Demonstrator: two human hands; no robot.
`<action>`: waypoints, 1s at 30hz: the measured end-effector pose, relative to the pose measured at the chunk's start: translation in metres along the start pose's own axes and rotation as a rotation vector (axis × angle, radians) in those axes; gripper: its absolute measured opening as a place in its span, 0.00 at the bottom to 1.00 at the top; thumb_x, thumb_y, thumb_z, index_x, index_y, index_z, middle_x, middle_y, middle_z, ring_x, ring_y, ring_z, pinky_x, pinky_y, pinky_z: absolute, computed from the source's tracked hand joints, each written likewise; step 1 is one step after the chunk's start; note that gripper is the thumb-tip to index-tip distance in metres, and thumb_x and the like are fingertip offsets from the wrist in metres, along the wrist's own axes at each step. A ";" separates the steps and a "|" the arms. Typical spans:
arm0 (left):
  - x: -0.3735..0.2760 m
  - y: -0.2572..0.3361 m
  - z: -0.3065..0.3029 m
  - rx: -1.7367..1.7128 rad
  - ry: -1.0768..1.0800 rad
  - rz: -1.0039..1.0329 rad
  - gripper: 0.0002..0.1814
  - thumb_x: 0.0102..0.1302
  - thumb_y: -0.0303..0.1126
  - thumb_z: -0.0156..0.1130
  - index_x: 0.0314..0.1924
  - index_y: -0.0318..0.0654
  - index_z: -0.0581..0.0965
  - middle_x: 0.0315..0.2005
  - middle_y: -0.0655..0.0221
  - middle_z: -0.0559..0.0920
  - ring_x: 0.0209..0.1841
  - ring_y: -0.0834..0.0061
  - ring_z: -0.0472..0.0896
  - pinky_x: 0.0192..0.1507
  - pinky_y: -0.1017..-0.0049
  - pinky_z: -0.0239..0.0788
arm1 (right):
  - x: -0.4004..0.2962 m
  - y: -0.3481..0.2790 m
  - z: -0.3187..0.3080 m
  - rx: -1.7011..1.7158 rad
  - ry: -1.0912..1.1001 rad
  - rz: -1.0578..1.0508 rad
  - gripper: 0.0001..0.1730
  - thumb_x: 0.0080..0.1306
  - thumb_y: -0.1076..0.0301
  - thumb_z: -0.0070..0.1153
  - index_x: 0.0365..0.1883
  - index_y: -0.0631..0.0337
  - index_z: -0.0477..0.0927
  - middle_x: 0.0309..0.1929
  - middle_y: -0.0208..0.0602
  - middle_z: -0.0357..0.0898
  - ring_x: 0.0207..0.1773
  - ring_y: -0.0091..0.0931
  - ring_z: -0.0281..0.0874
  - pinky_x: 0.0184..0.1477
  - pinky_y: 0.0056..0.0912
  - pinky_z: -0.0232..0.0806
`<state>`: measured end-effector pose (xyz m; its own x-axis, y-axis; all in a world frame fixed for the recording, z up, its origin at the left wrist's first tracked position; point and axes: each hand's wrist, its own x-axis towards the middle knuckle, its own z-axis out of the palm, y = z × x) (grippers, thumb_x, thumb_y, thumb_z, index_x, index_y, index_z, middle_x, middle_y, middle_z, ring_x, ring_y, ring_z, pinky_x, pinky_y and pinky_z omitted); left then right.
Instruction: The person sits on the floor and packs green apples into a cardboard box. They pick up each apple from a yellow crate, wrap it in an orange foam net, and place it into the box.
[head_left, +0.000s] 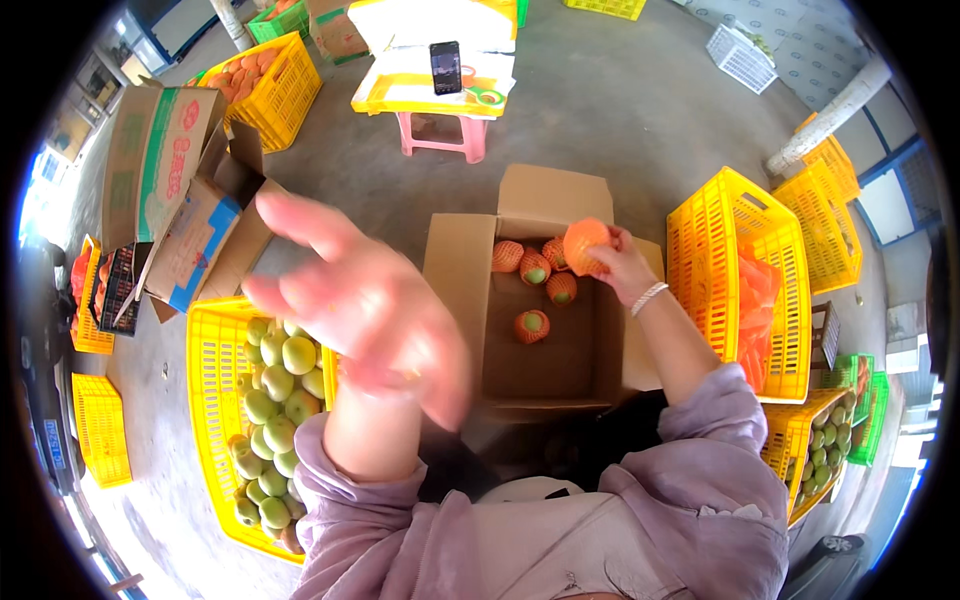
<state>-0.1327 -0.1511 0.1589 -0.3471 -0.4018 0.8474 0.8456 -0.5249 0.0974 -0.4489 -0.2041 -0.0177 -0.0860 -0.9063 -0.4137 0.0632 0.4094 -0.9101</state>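
Note:
My left hand (375, 307) is raised close to the camera, blurred, fingers spread and nothing in it. Below and left of it a yellow plastic crate (214, 420) holds many green fruits (277, 382), which look like apples. My right hand (624, 266) grips an orange foam net sleeve (586, 246) above the back right of an open cardboard box (551, 375). Whether a fruit is inside that sleeve I cannot tell. Several green fruits in orange foam nets (532, 327) lie in the box, most of them towards its back.
Right of the box stands a yellow crate (701, 262) holding orange netting (756, 315). Cardboard boxes (169, 172) lean at the left. Ahead, a pink stool (442, 135) carries a white-and-yellow foam box with a phone (445, 67) and scissors (484, 94). More fruit crates (296, 97) stand around.

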 end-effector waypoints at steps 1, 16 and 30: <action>0.001 0.020 -0.008 0.031 -0.052 0.025 0.27 0.72 0.48 0.53 0.68 0.53 0.65 0.61 0.62 0.73 0.58 0.64 0.74 0.52 0.54 0.70 | -0.021 -0.022 0.002 0.090 -0.044 -0.021 0.37 0.58 0.64 0.64 0.64 0.56 0.61 0.58 0.34 0.69 0.59 0.27 0.71 0.53 0.35 0.71; -0.040 -0.078 -0.087 0.283 1.202 -0.264 0.28 0.75 0.54 0.40 0.59 0.39 0.72 0.54 0.64 0.78 0.58 0.67 0.76 0.61 0.60 0.65 | -0.106 -0.045 0.050 0.081 -0.320 -0.510 0.40 0.64 0.69 0.64 0.70 0.61 0.56 0.62 0.36 0.65 0.61 0.23 0.67 0.59 0.30 0.66; -0.044 -0.104 -0.111 1.586 1.136 -0.307 0.19 0.77 0.43 0.48 0.53 0.35 0.75 0.46 0.69 0.79 0.47 0.78 0.76 0.52 0.75 0.68 | -0.094 -0.037 0.042 0.859 -0.389 0.002 0.29 0.77 0.43 0.33 0.63 0.54 0.68 0.60 0.31 0.74 0.61 0.28 0.71 0.62 0.36 0.63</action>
<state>-0.2499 -0.1619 0.0534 -0.0371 -0.9932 0.1102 0.0332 0.1089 0.9935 -0.4013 -0.1385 0.0558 0.2428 -0.9405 -0.2377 0.7880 0.3341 -0.5172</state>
